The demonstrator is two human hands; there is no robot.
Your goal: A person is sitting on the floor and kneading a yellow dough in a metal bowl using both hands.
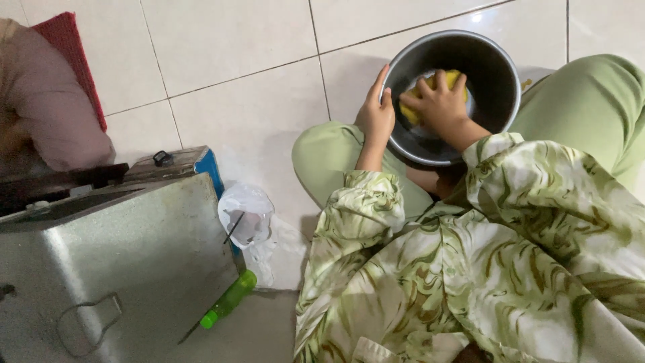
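A round steel pot (500, 67) rests on the white tiled floor between my knees. My left hand (376, 114) grips the pot's left rim, fingers over the edge. Inside the pot, my right hand (440, 104) presses a yellow sponge (411, 111) against the bottom; most of the sponge is hidden under my fingers. Both arms wear green-and-white patterned sleeves, and my legs are in light green trousers.
At the left stands a grey metal box (134, 262) with a handle. Beside it lie a green-handled tool (225, 304) and a crumpled white plastic bag (247, 215). A blue-sided metal item (178, 165) sits behind, and a red cloth (70, 50) lies at the far left.
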